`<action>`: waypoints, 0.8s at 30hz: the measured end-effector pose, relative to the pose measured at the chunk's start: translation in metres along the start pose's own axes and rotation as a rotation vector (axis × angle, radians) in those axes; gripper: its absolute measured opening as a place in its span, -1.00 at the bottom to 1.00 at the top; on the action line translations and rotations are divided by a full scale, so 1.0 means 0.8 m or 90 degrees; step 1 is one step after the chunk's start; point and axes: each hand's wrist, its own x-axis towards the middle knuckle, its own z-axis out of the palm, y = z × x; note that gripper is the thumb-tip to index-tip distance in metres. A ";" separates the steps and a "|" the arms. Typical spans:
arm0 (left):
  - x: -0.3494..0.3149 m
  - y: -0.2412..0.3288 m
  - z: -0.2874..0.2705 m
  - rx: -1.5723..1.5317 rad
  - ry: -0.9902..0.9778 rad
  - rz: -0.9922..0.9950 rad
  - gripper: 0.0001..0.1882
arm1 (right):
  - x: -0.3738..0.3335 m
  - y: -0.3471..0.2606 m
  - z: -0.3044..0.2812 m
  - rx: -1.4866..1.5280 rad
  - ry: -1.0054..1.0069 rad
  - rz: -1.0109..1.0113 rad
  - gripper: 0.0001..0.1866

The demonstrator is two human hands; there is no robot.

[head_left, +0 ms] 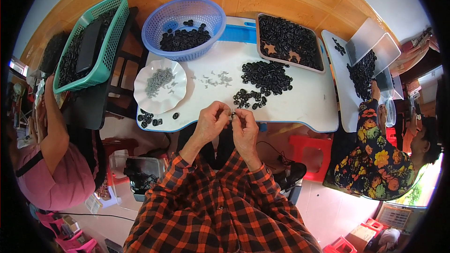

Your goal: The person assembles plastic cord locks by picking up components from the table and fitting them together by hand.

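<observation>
My left hand and my right hand meet at the near edge of the white table, fingertips pinched together around one small black part. Which hand carries it is hard to tell; both touch it. Just beyond the fingers lies a small cluster of black ring-like parts, and behind that a larger heap. Small grey metal pieces are scattered on the table, with more in a white scalloped plate.
A blue round basket and a brown tray hold black parts at the back. A green basket stands on the left. One person sits left, another right at a second white table.
</observation>
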 end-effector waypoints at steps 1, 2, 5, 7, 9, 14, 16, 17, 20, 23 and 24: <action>-0.003 -0.001 0.000 -0.007 -0.009 -0.019 -0.89 | 0.001 0.000 0.003 -0.002 0.019 -0.049 -0.86; -0.006 -0.002 -0.001 -0.015 -0.019 -0.038 -0.89 | -0.001 -0.001 0.004 -0.003 0.016 -0.049 -0.86; -0.007 -0.009 -0.008 -0.069 -0.014 -0.072 -0.87 | -0.003 -0.005 0.003 -0.042 -0.016 -0.082 -0.82; -0.005 -0.009 -0.012 -0.075 -0.009 -0.083 -0.87 | -0.005 -0.004 0.003 -0.050 -0.019 -0.062 -0.80; 0.000 -0.005 -0.018 -0.096 -0.027 -0.101 -0.86 | -0.002 -0.009 -0.002 -0.060 -0.027 -0.059 -0.79; -0.003 -0.002 -0.018 -0.114 -0.082 -0.124 -0.86 | 0.002 -0.011 0.004 -0.025 -0.039 -0.049 -0.78; -0.005 -0.006 -0.020 -0.126 -0.095 -0.132 -0.87 | 0.003 -0.010 0.005 -0.042 -0.052 -0.072 -0.79; -0.004 -0.008 -0.022 -0.147 -0.104 -0.143 -0.86 | 0.004 -0.010 0.005 -0.058 -0.064 -0.095 -0.79; -0.003 -0.010 -0.027 -0.189 -0.121 -0.161 -0.84 | 0.006 -0.015 0.007 -0.082 -0.061 -0.143 -0.80; -0.001 -0.005 -0.032 -0.218 -0.135 -0.170 -0.83 | 0.008 -0.020 0.007 -0.114 -0.069 -0.161 -0.81; 0.000 -0.004 -0.033 -0.225 -0.138 -0.171 -0.82 | 0.008 -0.022 0.008 -0.116 -0.071 -0.161 -0.81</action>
